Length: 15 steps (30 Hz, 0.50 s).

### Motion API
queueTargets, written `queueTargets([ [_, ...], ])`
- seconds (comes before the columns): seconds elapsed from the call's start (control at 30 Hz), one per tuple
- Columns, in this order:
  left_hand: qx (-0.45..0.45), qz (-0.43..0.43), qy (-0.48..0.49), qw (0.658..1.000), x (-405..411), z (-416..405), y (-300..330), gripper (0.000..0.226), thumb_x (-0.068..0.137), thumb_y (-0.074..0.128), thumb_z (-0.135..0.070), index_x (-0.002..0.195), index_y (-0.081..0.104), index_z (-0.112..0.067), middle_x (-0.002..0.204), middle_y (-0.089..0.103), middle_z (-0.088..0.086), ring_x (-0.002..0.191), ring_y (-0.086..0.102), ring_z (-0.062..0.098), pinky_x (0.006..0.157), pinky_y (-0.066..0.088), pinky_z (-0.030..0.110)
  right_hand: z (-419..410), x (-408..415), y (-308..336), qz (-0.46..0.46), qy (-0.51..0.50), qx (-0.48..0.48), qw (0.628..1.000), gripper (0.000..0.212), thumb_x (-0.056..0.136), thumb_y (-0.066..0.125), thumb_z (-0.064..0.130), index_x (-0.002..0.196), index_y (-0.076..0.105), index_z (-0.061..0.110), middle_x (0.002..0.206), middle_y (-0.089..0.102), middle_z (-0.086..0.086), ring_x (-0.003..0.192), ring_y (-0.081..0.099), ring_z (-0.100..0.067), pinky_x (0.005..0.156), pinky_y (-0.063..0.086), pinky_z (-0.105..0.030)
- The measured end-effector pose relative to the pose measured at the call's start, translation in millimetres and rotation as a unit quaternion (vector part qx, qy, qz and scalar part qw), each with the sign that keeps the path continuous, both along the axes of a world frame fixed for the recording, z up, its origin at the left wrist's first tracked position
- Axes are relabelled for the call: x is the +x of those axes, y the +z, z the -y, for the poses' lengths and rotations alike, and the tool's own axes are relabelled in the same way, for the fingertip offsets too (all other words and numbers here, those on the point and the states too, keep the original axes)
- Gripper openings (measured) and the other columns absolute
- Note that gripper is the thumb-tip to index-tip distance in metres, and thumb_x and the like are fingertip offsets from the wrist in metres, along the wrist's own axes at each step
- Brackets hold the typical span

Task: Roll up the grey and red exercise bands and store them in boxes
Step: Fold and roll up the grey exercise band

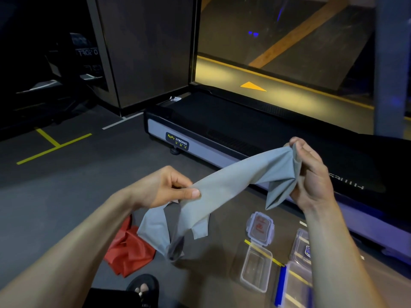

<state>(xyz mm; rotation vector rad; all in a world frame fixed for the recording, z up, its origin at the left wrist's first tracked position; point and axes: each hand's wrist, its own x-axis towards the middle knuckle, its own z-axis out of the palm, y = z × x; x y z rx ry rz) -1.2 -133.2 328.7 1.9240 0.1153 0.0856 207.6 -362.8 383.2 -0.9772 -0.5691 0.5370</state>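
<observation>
Both hands (169, 187) (311, 174) pinch the grey band (233, 181) above dark gym flooring (66, 196) beside a treadmill (222, 134).

The left hand (169, 187) and right hand (311, 174) pinch the grey exercise band (229, 185) stretched between them. Below, a red exercise band (126, 252) lies crumpled on the floor (66, 196), near an open clear plastic box (255, 267) and its lid (260, 226).

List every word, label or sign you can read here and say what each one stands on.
"BODY STRONG": label on the end of the treadmill; the small characters under it are too small to read.
White lettering on the treadmill side rail: upside down, not readable.
Red print on the clear lid: blurred.
Mirrored letters in the dark glass: not clear enough.
Orange arrow outside: sign, no words.
</observation>
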Motion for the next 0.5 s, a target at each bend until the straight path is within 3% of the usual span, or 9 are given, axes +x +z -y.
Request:
queueTargets([
  [0.1, -0.229, 0.01, -0.045, 0.972, -10.1, -2.9, 13.9, 0.046, 0.076, 0.087, -0.041, 0.075, 0.07, 0.002, 0.068, 0.064, 0.013, 0.064, 0.061, 0.014, 0.063, 0.051, 0.028, 5.7, 10.1, -6.1, 0.018, 0.02, -0.022, 0.999, 0.01, 0.098, 0.052, 0.02, 0.091, 0.058, 0.017, 0.079, 0.058, 0.002, 0.069, 0.058, -0.009, 0.063, 0.053, -0.021],
  [0.17, -0.323, 0.03, -0.082, 0.942, -14.4, -1.5, 20.9, 0.04, 0.071, 0.09, -0.039, 0.078, 0.075, -0.003, 0.07, 0.071, 0.008, 0.061, 0.068, 0.013, 0.059, 0.054, 0.022, 6.7, 14.9, -12.1, 0.038, 0.057, -0.047, 0.997, 0.006, 0.094, 0.059, 0.022, 0.092, 0.059, 0.016, 0.085, 0.06, -0.001, 0.072, 0.059, -0.011, 0.064, 0.054, -0.022],
  [0.27, -0.351, 0.049, -0.084, 0.931, -10.2, 5.1, 23.6, 0.052, 0.068, 0.091, -0.037, 0.075, 0.068, 0.008, 0.067, 0.069, 0.015, 0.059, 0.069, 0.023, 0.06, 0.057, 0.029, 2.7, 15.5, -18.2, 0.049, 0.105, -0.052, 0.992, 0.005, 0.093, 0.059, 0.021, 0.094, 0.059, 0.016, 0.106, 0.064, -0.005, 0.091, 0.063, -0.016, 0.077, 0.057, -0.027],
  [0.37, -0.337, 0.047, -0.029, 0.94, -5.1, 8.1, 24.5, 0.055, 0.06, 0.093, -0.038, 0.073, 0.063, 0.006, 0.06, 0.055, 0.016, 0.054, 0.056, 0.024, 0.056, 0.044, 0.031, 1.8, 16.0, -21.4, 0.046, 0.096, -0.021, 0.994, 0.007, 0.098, 0.054, 0.02, 0.095, 0.06, 0.018, 0.13, 0.063, -0.008, 0.112, 0.062, -0.023, 0.098, 0.054, -0.042],
  [0.43, -0.31, 0.04, -0.004, 0.95, -3.3, 7.6, 24.8, 0.063, 0.063, 0.092, -0.039, 0.08, 0.06, 0.011, 0.071, 0.052, 0.019, 0.065, 0.051, 0.025, 0.062, 0.038, 0.034, 1.4, 17.2, -22.1, 0.027, 0.07, 0.009, 0.997, 0.003, 0.098, 0.059, 0.021, 0.095, 0.06, 0.02, 0.13, 0.064, -0.008, 0.115, 0.062, -0.024, 0.105, 0.05, -0.051],
  [0.5, -0.281, 0.028, 0.006, 0.959, -3.2, 6.1, 22.8, 0.058, 0.071, 0.089, -0.038, 0.081, 0.057, 0.011, 0.073, 0.05, 0.02, 0.066, 0.05, 0.024, 0.064, 0.038, 0.036, 1.5, 18.2, -19.8, -0.015, 0.047, 0.049, 0.998, 0.02, 0.086, 0.077, 0.03, 0.094, 0.061, 0.021, 0.12, 0.067, -0.005, 0.114, 0.063, -0.024, 0.107, 0.048, -0.053],
])
